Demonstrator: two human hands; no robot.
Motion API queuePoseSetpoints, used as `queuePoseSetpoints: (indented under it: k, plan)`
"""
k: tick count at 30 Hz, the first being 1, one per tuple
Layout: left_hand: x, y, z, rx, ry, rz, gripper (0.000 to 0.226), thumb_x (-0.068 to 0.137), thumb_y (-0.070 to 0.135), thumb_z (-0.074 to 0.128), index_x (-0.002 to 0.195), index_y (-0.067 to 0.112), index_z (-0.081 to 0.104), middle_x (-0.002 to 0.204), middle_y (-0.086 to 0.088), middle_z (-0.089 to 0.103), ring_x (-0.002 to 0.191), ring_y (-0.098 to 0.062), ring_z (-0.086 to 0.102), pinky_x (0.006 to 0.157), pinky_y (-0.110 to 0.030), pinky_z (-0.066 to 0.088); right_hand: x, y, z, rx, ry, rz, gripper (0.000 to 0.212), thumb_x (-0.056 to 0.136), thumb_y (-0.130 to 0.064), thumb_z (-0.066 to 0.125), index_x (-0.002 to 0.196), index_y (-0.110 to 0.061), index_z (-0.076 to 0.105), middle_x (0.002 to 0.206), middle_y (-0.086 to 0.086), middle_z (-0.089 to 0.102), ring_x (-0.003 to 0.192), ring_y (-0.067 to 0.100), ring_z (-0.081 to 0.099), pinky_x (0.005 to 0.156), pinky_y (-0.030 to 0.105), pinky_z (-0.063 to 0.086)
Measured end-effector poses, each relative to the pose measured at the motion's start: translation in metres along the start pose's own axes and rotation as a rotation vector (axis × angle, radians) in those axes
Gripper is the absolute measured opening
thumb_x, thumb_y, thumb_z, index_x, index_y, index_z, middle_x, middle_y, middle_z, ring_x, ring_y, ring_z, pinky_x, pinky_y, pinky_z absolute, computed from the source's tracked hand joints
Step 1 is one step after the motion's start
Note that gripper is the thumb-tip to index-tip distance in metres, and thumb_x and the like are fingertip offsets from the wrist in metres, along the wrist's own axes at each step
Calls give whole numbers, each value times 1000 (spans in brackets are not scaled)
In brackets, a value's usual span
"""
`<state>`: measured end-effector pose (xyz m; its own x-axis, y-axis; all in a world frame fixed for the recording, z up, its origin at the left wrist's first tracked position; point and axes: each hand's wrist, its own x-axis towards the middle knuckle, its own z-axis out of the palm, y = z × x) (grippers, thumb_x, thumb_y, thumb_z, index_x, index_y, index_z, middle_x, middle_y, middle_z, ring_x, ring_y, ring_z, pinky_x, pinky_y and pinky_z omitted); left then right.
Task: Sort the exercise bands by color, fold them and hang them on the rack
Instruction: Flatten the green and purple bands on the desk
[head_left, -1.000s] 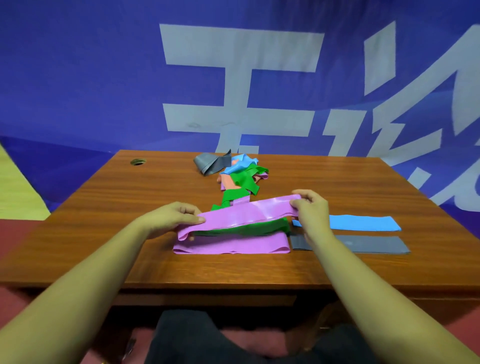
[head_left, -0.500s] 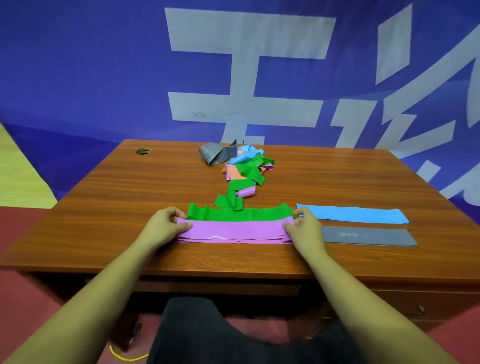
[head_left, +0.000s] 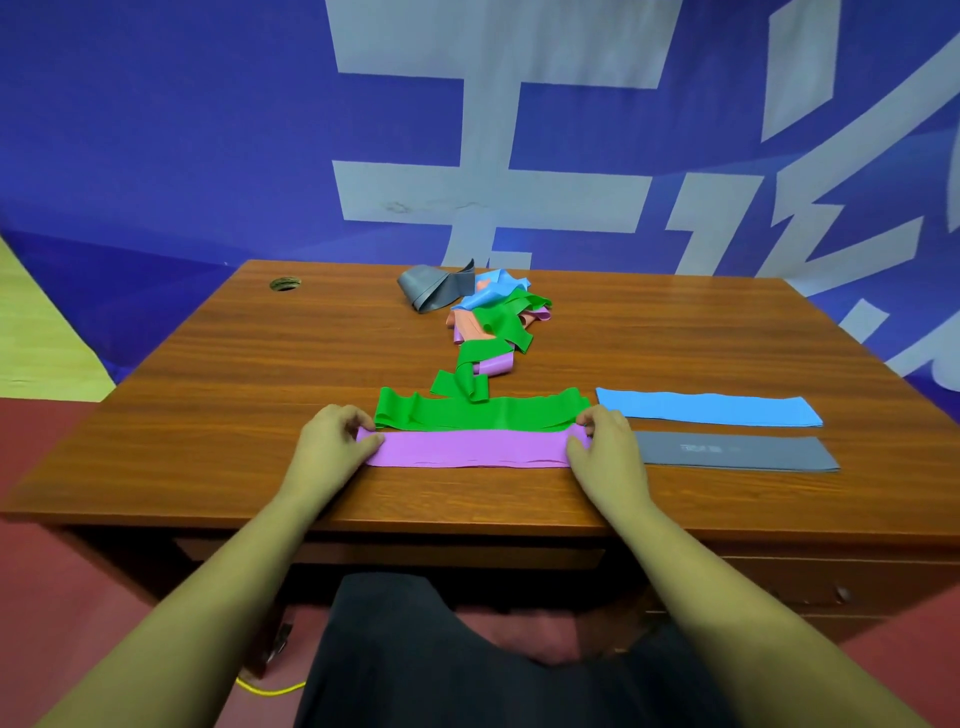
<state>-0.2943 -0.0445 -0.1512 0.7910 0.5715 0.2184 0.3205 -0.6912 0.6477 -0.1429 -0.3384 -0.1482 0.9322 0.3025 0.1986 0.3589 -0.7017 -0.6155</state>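
We find the purple band (head_left: 470, 449) folded into a flat strip near the front edge of the desk (head_left: 249, 364), lying left to right. Our left hand (head_left: 332, 441) pinches its left end, thumb on top and fingers curled at the end. Our right hand (head_left: 605, 447) grasps the right end the same way, fingers bent over the fold. Both hands rest low on the wood.

Just behind the purple band, touching its far edge, lies the green band (head_left: 483, 413), flattened in loose folds. A strand of it runs back across the desk into the pile (head_left: 493, 317), a tangle of green, purple, orange and blue bands towards the far edge. A loose grey band (head_left: 434, 288) curls at the pile's left side.

To the right of our right hand two folded strips lie flat and parallel, close but apart: the blue strip (head_left: 706, 409) farther back, the grey strip (head_left: 732, 451) nearer, its left end just beside our right hand.

A round hole (head_left: 285, 283) sits in the desk's far left corner. Behind the desk hangs a blue banner (head_left: 208, 130) with large pale characters. Under the desk we see a dark lap (head_left: 467, 665), red floor (head_left: 67, 597) and a yellow cord (head_left: 270, 688).
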Motion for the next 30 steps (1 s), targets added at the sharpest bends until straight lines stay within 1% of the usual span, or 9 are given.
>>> queuePoseSetpoints:
  k: [4, 9, 14, 17, 20, 23, 25, 27, 30]
  plan:
    - [-9, 0, 2, -20, 28, 21, 12, 81, 17, 75, 90, 19, 67, 95, -2, 50, 84, -15, 53, 81, -24, 38, -3, 0, 1, -40, 18, -13, 35, 90, -16, 62, 124, -11, 56, 119, 4, 43, 97, 12, 50, 85, 21, 42]
    - [2, 11, -6, -38, 77, 62, 8, 83, 15, 70, 89, 19, 66, 96, -2, 49, 86, -16, 56, 87, -27, 43, 13, -13, -8, -29, 72, -80, 34, 88, -17, 62, 120, -9, 60, 118, 6, 48, 112, 20, 50, 93, 30, 45]
    - [39, 39, -6, 30, 42, 129, 5, 83, 12, 65, 87, 14, 66, 92, -2, 51, 86, -17, 50, 78, -26, 37, 48, -44, -7, -52, -46, -123, 34, 90, -20, 58, 122, -9, 60, 125, 7, 52, 114, 21, 52, 96, 32, 45]
    - [64, 60, 2, 55, -2, 165, 3, 82, 12, 64, 85, 14, 65, 90, -2, 52, 84, -16, 48, 76, -28, 35, 68, -61, 1, -81, -133, -138, 32, 88, -19, 57, 118, -8, 61, 120, 9, 53, 104, 22, 55, 90, 35, 48]
    - [86, 75, 20, 67, -119, 156, 4, 83, 18, 66, 85, 19, 63, 92, -1, 53, 84, -17, 52, 75, -27, 37, 89, -71, 14, -123, -208, -141, 26, 85, -16, 57, 108, -4, 64, 112, 14, 56, 98, 28, 56, 86, 38, 48]
    - [106, 83, 45, 93, -202, 131, 12, 84, 27, 68, 88, 17, 63, 94, -4, 57, 89, -22, 55, 77, -31, 42, 110, -76, 31, -139, -247, -97, 15, 85, -16, 57, 87, -2, 62, 96, 18, 60, 90, 33, 57, 69, 34, 42]
    - [120, 83, 62, 137, -256, 80, 30, 82, 40, 70, 88, 13, 60, 95, -8, 61, 92, -27, 56, 74, -34, 42, 124, -76, 44, -114, -261, -12, 28, 87, -23, 59, 64, -9, 50, 78, 15, 55, 77, 31, 53, 59, 31, 33]
    - [131, 81, 75, 227, -307, 48, 41, 79, 49, 70, 88, 12, 54, 100, -14, 60, 96, -32, 54, 72, -36, 39, 136, -74, 57, -93, -253, 56, 43, 88, -35, 61, 57, -14, 40, 69, 11, 48, 71, 29, 48, 56, 30, 28]
    - [141, 81, 84, 250, -366, 70, 35, 79, 40, 71, 81, 9, 55, 96, -20, 64, 91, -34, 57, 69, -36, 38, 147, -69, 71, -37, -226, 133, 44, 83, -35, 68, 54, -16, 41, 63, 9, 45, 68, 27, 45, 56, 32, 29]
